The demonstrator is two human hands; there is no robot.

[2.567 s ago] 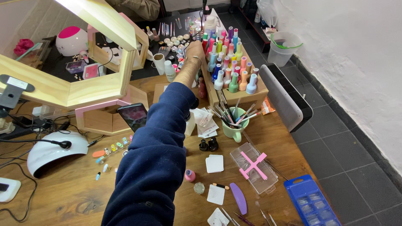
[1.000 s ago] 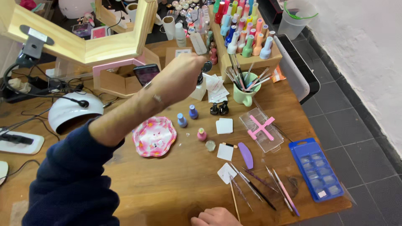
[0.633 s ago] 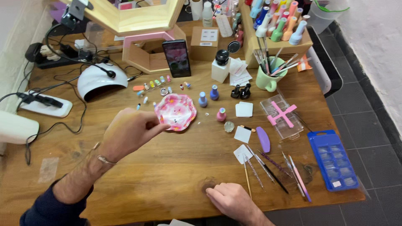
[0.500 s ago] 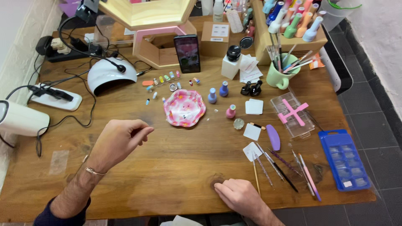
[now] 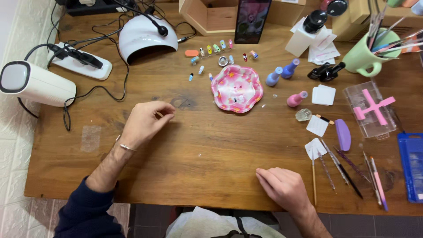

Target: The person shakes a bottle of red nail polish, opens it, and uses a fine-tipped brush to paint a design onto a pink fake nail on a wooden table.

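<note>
My left hand [image 5: 147, 121] hovers just above the wooden table [image 5: 211, 154] at its left middle, thumb and forefinger pinched together; nothing shows between them. A thin bracelet circles that wrist and the dark blue sleeve is pushed up. My right hand [image 5: 282, 187] lies palm down near the table's front edge, fingers loosely together, holding nothing. A pink flower-shaped dish [image 5: 237, 88] sits beyond both hands, to the right of the left hand. Several thin brushes and sticks [image 5: 341, 169] lie just right of my right hand.
At the back stand a white nail lamp [image 5: 141, 33], a row of painted nail tips [image 5: 211, 49], a phone [image 5: 252, 15], small polish bottles [image 5: 282, 72] and a green mug [image 5: 363, 57]. On the right: a clear box [image 5: 372, 110], a purple file [image 5: 343, 134], a blue tray [image 5: 412, 165]. A white device [image 5: 35, 83] lies far left.
My left arm drew back from the far bottles to the table's left middle, fingers staying pinched. The view tilted down. My right hand came into view and stays flat at the front edge.
</note>
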